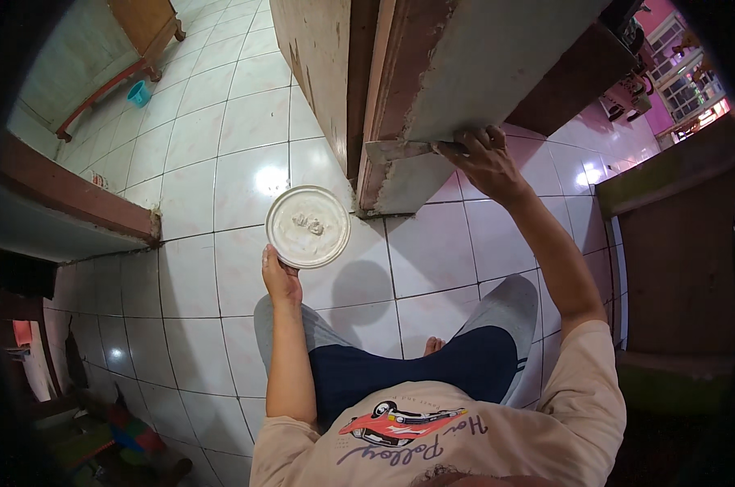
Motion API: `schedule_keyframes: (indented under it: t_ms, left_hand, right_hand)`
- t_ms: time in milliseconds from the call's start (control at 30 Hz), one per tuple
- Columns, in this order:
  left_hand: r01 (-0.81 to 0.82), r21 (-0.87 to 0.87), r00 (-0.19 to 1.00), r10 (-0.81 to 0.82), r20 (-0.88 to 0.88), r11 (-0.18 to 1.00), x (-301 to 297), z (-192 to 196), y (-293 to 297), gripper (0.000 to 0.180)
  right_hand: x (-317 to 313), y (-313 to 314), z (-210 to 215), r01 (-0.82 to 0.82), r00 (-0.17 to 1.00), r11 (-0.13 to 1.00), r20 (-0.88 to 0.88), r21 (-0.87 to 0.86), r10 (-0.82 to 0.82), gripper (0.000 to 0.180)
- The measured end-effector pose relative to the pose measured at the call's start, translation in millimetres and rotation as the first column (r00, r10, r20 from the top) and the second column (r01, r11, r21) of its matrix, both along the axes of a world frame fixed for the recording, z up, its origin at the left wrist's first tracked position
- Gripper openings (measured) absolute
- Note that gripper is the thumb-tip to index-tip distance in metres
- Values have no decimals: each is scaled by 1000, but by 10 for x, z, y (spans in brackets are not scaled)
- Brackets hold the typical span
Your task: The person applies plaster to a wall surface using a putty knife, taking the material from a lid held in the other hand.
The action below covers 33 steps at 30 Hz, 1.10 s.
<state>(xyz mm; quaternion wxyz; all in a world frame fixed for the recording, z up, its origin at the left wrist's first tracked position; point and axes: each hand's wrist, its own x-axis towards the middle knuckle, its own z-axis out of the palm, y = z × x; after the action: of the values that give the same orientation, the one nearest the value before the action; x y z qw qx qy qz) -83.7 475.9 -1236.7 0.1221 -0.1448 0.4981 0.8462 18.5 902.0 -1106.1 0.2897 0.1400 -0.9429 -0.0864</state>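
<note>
My left hand (281,277) is closed on the near rim of a round white lid (335,253), keeping it level above the tiles. Small lumps of pale putty (309,224) lie in the middle of the lid, with a smear around them. Out to the right, my right hand (485,162) grips the dark handle of a putty knife (400,151). The knife's flat blade lies against the pinkish-brown door frame (376,180), near its lower part. Rough pale filler runs along the seam between the frame and the grey wall (445,105).
A wooden door (319,65) stands just left of the frame. Another wall end (83,199) juts in from the left. Far left are a teal bucket (139,94) and a wooden cabinet (128,40). Dark wooden furniture (680,243) stands close on the right. White tiles (185,276) cover the floor.
</note>
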Motion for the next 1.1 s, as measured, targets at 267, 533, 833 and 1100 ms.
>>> schedule_keyframes:
  t_ms: [267, 533, 833, 1100]
  left_hand:
    - [1, -2, 1000, -1, 2, 1000, 20, 58, 27, 28]
    - [12, 26, 1000, -12, 7, 1000, -31, 12, 57, 27]
    - [18, 59, 999, -20, 35, 998, -80, -64, 39, 31]
    - [-13, 76, 999, 10, 40, 997, -90, -95, 18, 28]
  right_hand:
    - [245, -135, 172, 96, 995, 995, 38, -23, -95, 47]
    - [846, -537, 371, 236, 968, 918, 154, -318, -196, 38]
    - [861, -1220, 418, 399, 914, 781, 273, -480, -299, 38]
    - [723, -1317, 509, 444, 896, 772, 215, -454, -389, 37]
